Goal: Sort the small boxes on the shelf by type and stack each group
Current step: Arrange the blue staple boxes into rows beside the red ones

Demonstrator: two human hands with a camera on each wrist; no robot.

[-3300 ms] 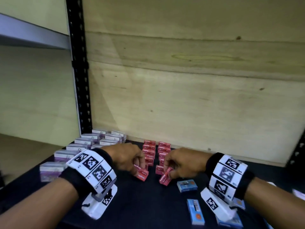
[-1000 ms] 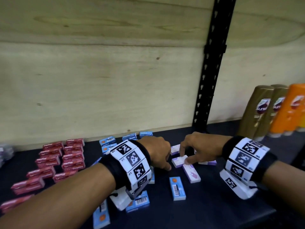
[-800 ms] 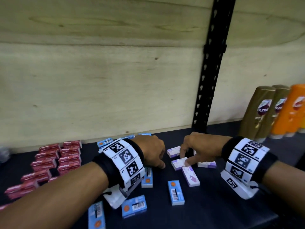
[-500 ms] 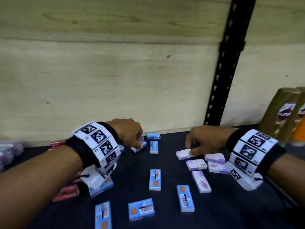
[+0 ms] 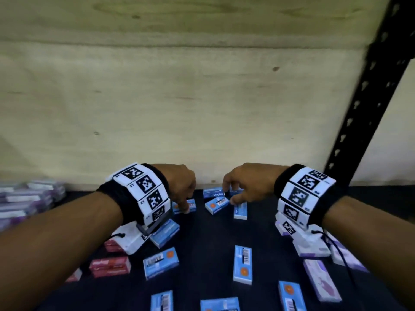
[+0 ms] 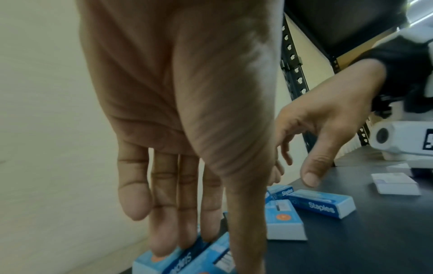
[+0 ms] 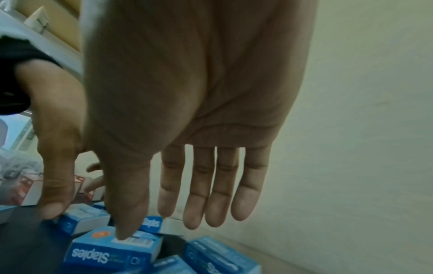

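Several blue staples boxes (image 5: 243,264) lie scattered on the dark shelf (image 5: 206,248). My left hand (image 5: 184,202) reaches down near the back wall, and its straight fingers (image 6: 164,241) press on top of one blue box (image 6: 187,259). My right hand (image 5: 232,196) hovers beside it over a small cluster of blue boxes (image 5: 216,204). Its fingers (image 7: 213,194) hang straight and the thumb tip touches the top of a blue box (image 7: 110,250). Neither hand grips anything. Red boxes (image 5: 110,267) lie at the lower left, white-and-purple boxes (image 5: 321,279) at the right.
A plywood back wall (image 5: 179,108) stands right behind the hands. A black perforated upright (image 5: 368,97) rises at the right. Stacked white-and-purple boxes (image 5: 27,198) sit blurred at the far left of the shelf.
My right hand has left the white-and-purple boxes and moved left to the blue cluster by the back wall. The left hand stays on the blue boxes there. The view has swung left.
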